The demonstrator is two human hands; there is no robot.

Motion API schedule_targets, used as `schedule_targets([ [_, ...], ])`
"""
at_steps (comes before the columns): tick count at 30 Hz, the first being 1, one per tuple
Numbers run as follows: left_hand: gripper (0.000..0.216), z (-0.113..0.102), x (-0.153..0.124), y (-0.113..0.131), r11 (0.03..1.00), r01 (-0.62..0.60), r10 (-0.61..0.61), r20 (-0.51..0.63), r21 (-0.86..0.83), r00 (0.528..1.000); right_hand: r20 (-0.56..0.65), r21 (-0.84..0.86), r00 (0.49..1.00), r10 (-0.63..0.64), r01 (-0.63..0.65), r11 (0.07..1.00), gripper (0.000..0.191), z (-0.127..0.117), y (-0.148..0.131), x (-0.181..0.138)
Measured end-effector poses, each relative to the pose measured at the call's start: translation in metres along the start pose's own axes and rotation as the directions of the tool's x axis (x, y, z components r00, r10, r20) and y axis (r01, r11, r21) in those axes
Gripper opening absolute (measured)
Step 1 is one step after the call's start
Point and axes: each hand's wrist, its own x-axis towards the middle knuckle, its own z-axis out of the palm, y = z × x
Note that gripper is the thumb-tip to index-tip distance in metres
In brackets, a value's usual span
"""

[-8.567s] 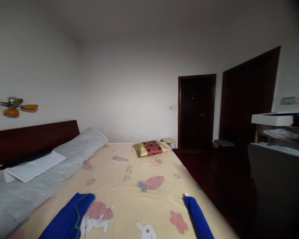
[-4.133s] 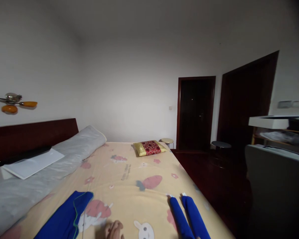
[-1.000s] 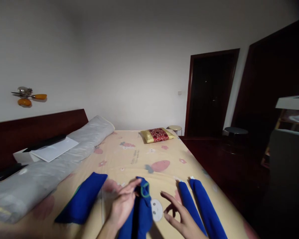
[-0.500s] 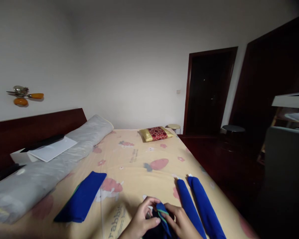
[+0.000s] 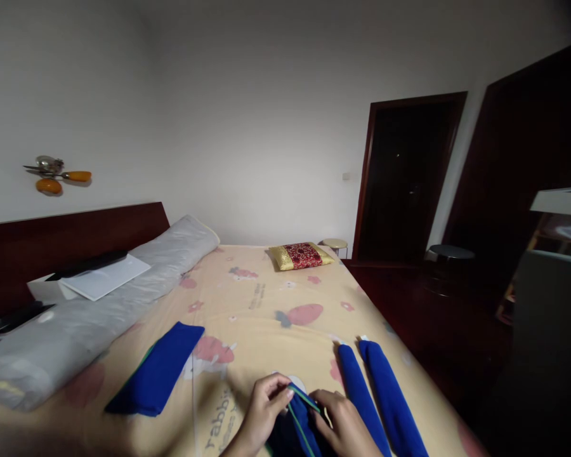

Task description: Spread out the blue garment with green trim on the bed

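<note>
Pinching the same blue cloth [image 5: 299, 424] from both sides, your hands meet low in the frame, near the foot edge of the bed [image 5: 266, 317]. Your left hand [image 5: 261, 416] has thumb and forefinger closed on the green-trimmed edge at its upper left; your right hand [image 5: 343, 426] presses on the cloth from the right, fingers curled down onto it, though whether they truly clamp the fabric or only rest on it is hard to tell. The cloth lies directly between the two hands and under them, touching both. Its green edge runs as a slanted line from the left fingertips down and toward you; the rest of its length runs off the bottom of the frame, so its true long axis cannot be read. Neither hand is clearly nearer; both are on it.

Just right of your right hand, two rolled blue cloths [image 5: 378, 397] lie side by side, long axes pointing away from you and slightly left. Well apart on the left lies a flat folded blue cloth [image 5: 158, 376].

Hidden: both wrists, the cloth's lower part. Dim light blurs the fabric's folds.
</note>
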Motion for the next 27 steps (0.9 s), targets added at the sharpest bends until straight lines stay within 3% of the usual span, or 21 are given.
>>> schedule_targets([
  [6,0.03,-0.003,-0.002,0.017,0.996,0.026,-0.031,-0.053,-0.084,0.998,-0.005,-0.088,0.997,0.079,-0.079,0.993,0.029,-0.002,0.008,0.001],
  [14,0.025,-0.039,0.004,0.045,0.95,-0.078,-0.024,-0.322,-0.301,0.946,-0.059,-0.151,0.975,0.216,-0.222,0.963,0.032,0.002,0.036,0.004],
  [22,0.034,-0.084,0.011,0.062,0.985,-0.165,0.107,-0.566,-0.052,0.818,-0.1,-0.126,0.974,0.203,-0.215,0.969,0.024,-0.003,0.049,0.009],
  [24,0.032,-0.089,0.011,0.063,0.989,-0.145,0.136,-0.543,0.026,0.829,-0.114,-0.109,0.974,0.196,-0.209,0.972,0.024,-0.004,0.052,0.01],
  [27,0.027,-0.092,0.01,0.064,0.989,-0.071,0.118,-0.415,0.126,0.902,-0.166,-0.042,0.966,0.197,-0.206,0.978,0.026,-0.007,0.057,0.01],
])
